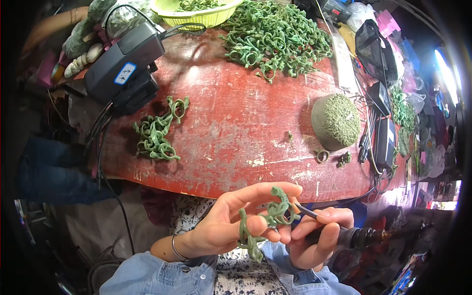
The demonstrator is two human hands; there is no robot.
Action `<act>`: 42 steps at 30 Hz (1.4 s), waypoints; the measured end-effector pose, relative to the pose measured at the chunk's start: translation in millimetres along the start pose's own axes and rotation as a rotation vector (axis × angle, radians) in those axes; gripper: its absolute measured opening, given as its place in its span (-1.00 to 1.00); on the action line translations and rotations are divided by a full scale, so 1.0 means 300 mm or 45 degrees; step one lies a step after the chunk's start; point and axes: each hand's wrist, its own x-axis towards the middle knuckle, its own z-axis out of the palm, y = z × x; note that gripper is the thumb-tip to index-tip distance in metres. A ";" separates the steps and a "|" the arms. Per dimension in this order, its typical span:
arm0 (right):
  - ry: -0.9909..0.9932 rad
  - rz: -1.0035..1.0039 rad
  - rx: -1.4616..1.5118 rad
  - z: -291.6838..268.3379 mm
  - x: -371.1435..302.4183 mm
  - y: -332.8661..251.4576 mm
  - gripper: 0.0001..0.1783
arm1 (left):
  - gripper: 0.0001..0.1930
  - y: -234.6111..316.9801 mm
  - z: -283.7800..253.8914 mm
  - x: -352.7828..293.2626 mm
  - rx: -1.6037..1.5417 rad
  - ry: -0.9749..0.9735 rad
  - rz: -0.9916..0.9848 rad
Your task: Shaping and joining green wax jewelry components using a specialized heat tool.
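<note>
Before the near edge of the red table (211,132), my left hand (221,221) holds a curly green piece (278,209), pinched between fingers and thumb. Another length of green curls (251,241) hangs by the same thumb. My right hand (317,238) is closed round a dark, thick-handled tool (346,238). A thin metal strip (306,211) shows at its fingers, pointing toward the green piece; whether it belongs to the tool I cannot tell. Right of centre on the table stands a grey-green cylinder (337,120) with a crumbly top. A small green ring (322,156) lies beside it.
A large heap of green curls (275,39) fills the table's far side, beside a yellow-green basket (216,18). A smaller cluster (157,132) lies left. Black boxes with cables (125,64) stand at the left edge, a power adapter (385,142) at the right. Someone's arm (54,28) shows upper left.
</note>
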 end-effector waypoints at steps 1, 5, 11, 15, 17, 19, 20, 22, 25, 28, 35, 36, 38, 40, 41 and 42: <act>0.019 0.025 0.037 0.007 -0.003 -0.008 -0.70 | -0.20 0.000 0.003 -0.002 -0.033 0.000 -0.022; 0.105 0.022 0.013 0.032 -0.001 -0.019 -0.70 | -0.31 -0.019 -0.045 -0.002 -0.191 -0.320 0.048; -0.044 0.040 -0.051 0.022 0.013 -0.022 -0.76 | -0.29 -0.015 -0.002 -0.004 -0.096 -0.020 0.060; -0.112 -0.005 0.047 0.005 0.007 -0.010 -0.82 | -0.39 -0.016 0.002 -0.009 -0.092 -0.014 0.106; -0.164 -0.006 0.042 -0.007 0.010 -0.008 -0.82 | -0.41 -0.018 -0.001 -0.003 -0.064 -0.004 0.119; -0.204 0.017 0.056 -0.005 0.019 -0.009 -0.81 | -0.42 -0.016 -0.007 -0.003 -0.009 0.013 0.117; -0.204 0.019 0.056 -0.006 0.022 -0.012 -0.81 | -0.42 -0.016 -0.009 -0.005 -0.010 0.014 0.118; -0.316 0.088 0.014 -0.010 0.030 -0.019 -0.83 | -0.43 -0.016 -0.014 -0.006 -0.029 0.044 0.096; -0.258 0.131 -0.043 0.012 0.026 -0.021 -0.82 | -0.43 -0.018 -0.018 -0.007 0.007 0.093 0.095; -0.203 0.167 -0.083 0.010 0.019 -0.023 -0.81 | -0.44 -0.029 -0.015 0.003 0.070 0.115 0.157; -0.051 -0.083 -0.194 0.030 0.022 0.006 -0.78 | -0.42 -0.017 -0.013 0.005 0.063 0.101 0.033; -0.036 -0.054 -0.256 0.029 0.027 -0.002 -0.76 | -0.41 -0.017 -0.010 0.004 0.052 0.103 0.045; 0.012 -0.017 -0.296 0.027 0.030 -0.015 -0.75 | -0.40 -0.017 -0.009 0.007 0.043 0.092 0.045; -0.045 -0.018 -0.244 0.019 0.023 -0.017 -0.76 | -0.67 -0.018 -0.032 0.007 -0.141 -0.092 0.032; -0.110 -0.017 -0.188 0.014 0.020 -0.015 -0.76 | -0.67 -0.019 -0.034 0.005 -0.140 -0.088 0.035; -0.153 -0.006 -0.215 0.012 0.020 -0.013 -0.78 | -0.67 -0.020 -0.035 0.004 -0.112 -0.083 0.046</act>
